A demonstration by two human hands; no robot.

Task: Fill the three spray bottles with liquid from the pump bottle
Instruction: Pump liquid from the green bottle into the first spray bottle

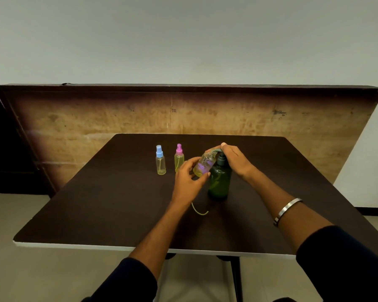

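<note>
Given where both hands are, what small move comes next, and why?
Probably press the pump head down: the right hand rests on the green pump bottle, while the left hand holds the tilted open spray bottle at its spout.

Two bare forearms reach in from the bottom edge, seen from the wearer's own head. Each arm wears a dark, near-black long sleeve pushed up: the left sleeve [127,282] ends below the elbow, and the right sleeve [345,262] ends about mid-forearm. A plain, smooth silver metal bangle [287,211] circles the right forearm above the wrist. Both hands are bare, without gloves.
</note>
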